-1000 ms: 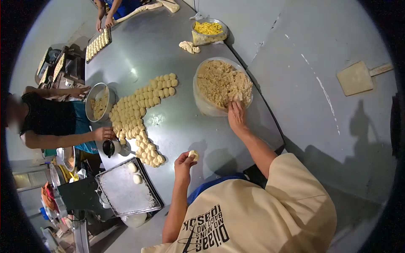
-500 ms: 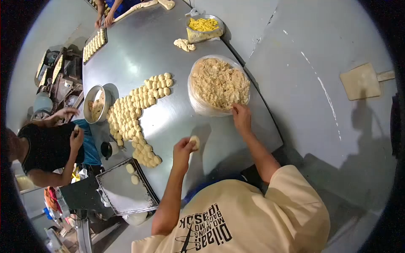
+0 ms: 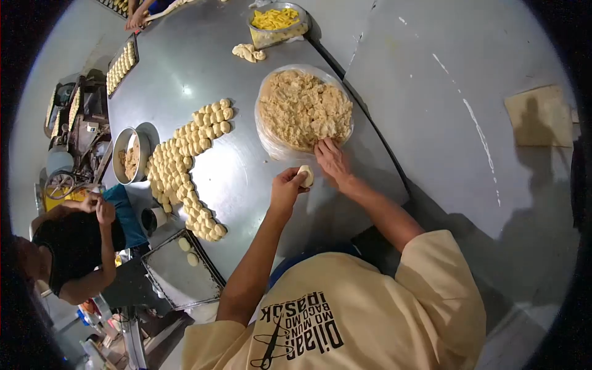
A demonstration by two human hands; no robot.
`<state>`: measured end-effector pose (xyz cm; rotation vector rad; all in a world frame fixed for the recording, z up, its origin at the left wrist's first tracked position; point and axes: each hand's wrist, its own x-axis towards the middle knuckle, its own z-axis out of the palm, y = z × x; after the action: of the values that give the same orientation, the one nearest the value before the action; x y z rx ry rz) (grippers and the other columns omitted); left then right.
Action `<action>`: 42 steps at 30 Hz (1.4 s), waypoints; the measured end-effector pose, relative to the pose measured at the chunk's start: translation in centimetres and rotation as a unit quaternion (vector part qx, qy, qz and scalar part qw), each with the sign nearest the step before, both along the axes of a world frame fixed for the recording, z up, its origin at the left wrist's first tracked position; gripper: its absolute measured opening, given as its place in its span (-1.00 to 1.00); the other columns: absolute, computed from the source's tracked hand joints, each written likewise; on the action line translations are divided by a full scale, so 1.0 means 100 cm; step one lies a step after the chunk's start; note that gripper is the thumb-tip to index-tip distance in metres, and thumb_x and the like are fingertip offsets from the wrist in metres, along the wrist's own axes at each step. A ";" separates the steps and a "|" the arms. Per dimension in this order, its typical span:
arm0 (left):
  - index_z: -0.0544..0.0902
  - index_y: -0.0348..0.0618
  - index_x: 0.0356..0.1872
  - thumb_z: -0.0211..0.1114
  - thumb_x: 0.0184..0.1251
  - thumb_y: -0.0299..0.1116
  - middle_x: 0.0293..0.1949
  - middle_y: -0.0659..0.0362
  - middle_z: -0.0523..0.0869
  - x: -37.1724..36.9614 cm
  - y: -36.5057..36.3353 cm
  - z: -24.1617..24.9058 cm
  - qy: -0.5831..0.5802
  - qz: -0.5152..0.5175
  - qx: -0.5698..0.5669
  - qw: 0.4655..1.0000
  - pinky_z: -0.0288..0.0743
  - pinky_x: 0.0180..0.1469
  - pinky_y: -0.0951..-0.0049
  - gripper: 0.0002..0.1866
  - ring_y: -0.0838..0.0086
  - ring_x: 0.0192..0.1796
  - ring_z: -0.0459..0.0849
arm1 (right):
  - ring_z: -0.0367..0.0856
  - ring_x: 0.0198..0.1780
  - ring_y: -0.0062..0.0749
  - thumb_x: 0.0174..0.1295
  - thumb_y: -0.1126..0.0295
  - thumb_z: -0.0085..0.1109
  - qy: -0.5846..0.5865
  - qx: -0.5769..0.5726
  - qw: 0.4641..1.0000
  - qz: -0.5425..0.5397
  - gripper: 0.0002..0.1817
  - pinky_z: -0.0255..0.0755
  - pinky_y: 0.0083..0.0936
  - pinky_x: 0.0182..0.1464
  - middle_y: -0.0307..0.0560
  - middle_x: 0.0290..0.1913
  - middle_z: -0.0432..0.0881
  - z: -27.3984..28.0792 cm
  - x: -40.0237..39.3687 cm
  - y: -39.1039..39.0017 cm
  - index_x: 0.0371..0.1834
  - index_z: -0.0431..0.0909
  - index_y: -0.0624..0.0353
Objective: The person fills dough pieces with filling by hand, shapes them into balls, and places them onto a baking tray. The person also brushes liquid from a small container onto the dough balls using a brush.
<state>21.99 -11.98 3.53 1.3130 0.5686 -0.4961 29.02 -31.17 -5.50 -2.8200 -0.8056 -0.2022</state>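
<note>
My left hand (image 3: 288, 190) is closed around a flattened piece of dough (image 3: 306, 176), held above the metal table. Just to its right, my right hand (image 3: 333, 163) reaches to the near edge of a large bowl of pale, lumpy filling (image 3: 304, 106). Its fingers are bent into the filling, with the tips partly hidden. Clear plastic (image 3: 269, 140) wraps the bowl. Left of my hands, many small dough balls (image 3: 179, 163) lie bunched in a curved band on the table.
A metal bowl (image 3: 143, 161) with some filling stands beyond the dough balls, near a co-worker (image 3: 80, 246). A tray (image 3: 176, 277) holds two dough rounds. Yellow strips (image 3: 275, 19) fill a container at the far edge, by a dough lump (image 3: 248, 53). Another person's hands (image 3: 137, 20) work dough.
My left hand has moved up and right with the dough, closer to the filling bowl. My right hand has shifted left along the bowl's near edge. The co-worker's hands have come together.
</note>
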 end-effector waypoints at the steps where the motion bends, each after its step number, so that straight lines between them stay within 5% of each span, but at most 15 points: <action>1: 0.74 -0.44 0.29 0.40 0.67 -0.32 0.02 -0.01 0.88 -0.007 0.000 -0.005 0.010 0.003 0.001 1.000 0.81 0.08 0.25 -0.61 0.28 -0.01 0.89 | 0.62 0.37 -0.03 0.36 0.52 0.29 0.005 -0.006 1.000 0.007 -0.68 0.66 -0.23 0.40 0.04 0.15 0.74 -0.006 -0.002 0.000 0.14 0.78 0.37; 4: 0.74 -0.44 0.29 0.40 0.67 -0.33 0.02 0.00 0.88 -0.015 0.001 -0.011 0.015 -0.020 0.030 0.999 0.81 0.09 0.23 -0.62 0.27 0.00 0.89 | 0.66 0.21 -0.08 0.21 0.45 0.28 -0.019 0.070 0.997 -0.018 -0.72 0.68 -0.20 0.25 -0.03 -0.07 0.68 -0.007 -0.005 0.000 -0.05 0.76 0.34; 7: 0.74 -0.45 0.29 0.40 0.67 -0.34 0.05 -0.02 0.87 -0.017 0.012 -0.007 -0.008 -0.029 0.031 0.999 0.84 0.11 0.23 -0.61 0.24 0.03 0.89 | 0.71 0.17 -0.03 0.21 0.45 0.37 0.007 0.033 0.999 -0.018 -0.70 0.69 -0.18 0.23 -0.01 -0.01 0.75 -0.004 -0.009 -0.010 -0.03 0.80 0.36; 10: 0.72 -0.50 0.28 0.39 0.66 -0.35 0.08 -0.06 0.86 -0.016 0.027 0.008 -0.008 -0.012 0.050 0.999 0.87 0.11 0.22 -0.60 0.23 0.05 0.89 | 0.79 0.11 0.04 0.29 0.52 0.45 0.090 0.175 0.973 -0.119 -0.63 0.72 -0.18 0.19 0.00 0.11 0.81 -0.002 -0.009 -0.028 0.16 0.78 0.42; 13: 0.70 -0.56 0.30 0.39 0.65 -0.35 0.11 -0.11 0.85 -0.003 0.029 0.008 -0.009 -0.006 0.033 0.999 0.89 0.11 0.22 -0.57 0.21 0.05 0.89 | 0.85 0.18 0.02 0.52 0.49 0.39 0.263 0.341 0.858 -0.282 -0.59 0.76 -0.10 0.21 0.17 0.24 0.83 0.047 -0.003 -0.041 0.35 0.71 0.48; 16: 0.70 -0.60 0.29 0.38 0.64 -0.37 0.09 -0.14 0.85 0.018 0.013 0.011 -0.045 -0.002 0.029 0.999 0.88 0.11 0.22 -0.56 0.19 0.02 0.89 | 0.85 0.12 -0.17 0.51 0.58 0.36 0.403 0.616 0.637 -0.229 -0.57 0.82 -0.29 0.15 0.10 0.14 0.83 0.070 -0.001 -0.046 0.38 0.64 0.56; 20: 0.73 -0.61 0.24 0.37 0.64 -0.36 0.02 -0.12 0.87 0.050 -0.012 0.034 -0.073 -0.019 0.052 0.996 0.87 0.07 0.23 -0.58 0.22 0.00 0.90 | 0.86 0.07 -0.28 0.48 0.64 0.37 0.382 0.555 0.716 -0.181 -0.61 0.83 -0.36 0.13 0.14 0.15 0.84 0.086 0.001 -0.031 0.33 0.68 0.54; 21: 0.75 -0.61 0.21 0.37 0.69 -0.28 0.03 -0.12 0.87 0.056 -0.015 0.046 -0.063 -0.040 0.067 0.995 0.86 0.06 0.25 -0.56 0.23 -0.01 0.90 | 0.87 0.06 -0.35 0.45 0.66 0.38 0.345 0.478 0.786 -0.186 -0.67 0.80 -0.40 0.12 0.07 0.08 0.87 0.095 0.002 -0.027 0.25 0.75 0.49; 24: 0.74 -0.57 0.22 0.33 0.75 -0.22 0.04 -0.11 0.87 0.059 -0.013 0.044 -0.087 -0.084 0.062 0.991 0.83 0.13 0.27 -0.54 0.26 0.01 0.89 | 0.89 0.04 -0.32 0.42 0.52 0.48 0.411 0.479 0.749 -0.201 -0.72 0.76 -0.38 0.06 0.07 0.03 0.91 0.136 0.008 -0.018 0.14 0.82 0.40; 27: 0.72 -0.52 0.29 0.31 0.78 -0.17 0.11 -0.06 0.85 0.054 -0.007 0.050 -0.066 -0.047 -0.011 0.997 0.78 0.25 0.29 -0.52 0.31 0.09 0.86 | 0.86 -0.02 -0.37 0.36 0.52 0.53 0.418 0.447 0.771 -0.173 -0.79 0.73 -0.38 0.00 -0.03 -0.03 0.90 0.128 0.017 -0.013 0.01 0.85 0.34; 30: 0.65 -0.48 0.38 0.28 0.80 -0.21 0.18 -0.01 0.83 0.048 0.000 0.068 -0.047 0.015 -0.117 0.992 0.75 0.31 0.29 -0.53 0.32 0.18 0.83 | 0.80 -0.11 -0.41 0.32 0.53 0.55 0.255 0.347 0.899 -0.088 -0.81 0.71 -0.38 -0.02 -0.12 -0.10 0.83 0.139 0.013 0.004 -0.05 0.84 0.30; 33: 0.62 -0.46 0.42 0.27 0.81 -0.26 0.21 0.02 0.80 0.044 0.011 0.056 -0.068 0.049 -0.223 0.971 0.74 0.33 0.28 -0.55 0.30 0.22 0.82 | 0.76 -0.15 -0.40 0.28 0.51 0.60 0.176 0.401 0.897 -0.057 -0.83 0.70 -0.37 0.00 -0.13 -0.12 0.77 0.152 0.008 0.024 -0.13 0.82 0.32; 39: 0.59 -0.44 0.48 0.28 0.79 -0.34 0.21 -0.01 0.82 0.038 0.039 0.069 -0.067 0.074 -0.215 0.971 0.79 0.35 0.25 -0.55 0.28 0.21 0.85 | 0.79 -0.07 -0.49 0.35 0.53 0.57 0.433 0.586 0.675 -0.119 -0.78 0.70 -0.47 -0.11 -0.06 -0.02 0.82 0.147 0.015 0.026 0.02 0.86 0.31; 42: 0.60 -0.46 0.48 0.30 0.78 -0.32 0.21 -0.03 0.83 0.036 0.046 0.066 -0.065 0.041 -0.135 0.988 0.82 0.31 0.24 -0.53 0.27 0.18 0.87 | 0.83 -0.10 -0.44 0.36 0.64 0.52 0.466 0.476 0.735 -0.124 -0.68 0.73 -0.47 -0.11 -0.07 -0.05 0.85 0.147 0.016 0.025 0.16 0.80 0.37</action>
<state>25.63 -7.43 10.16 1.0517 0.4291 -0.4016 30.66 -28.67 9.20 -1.6369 -0.0062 0.5743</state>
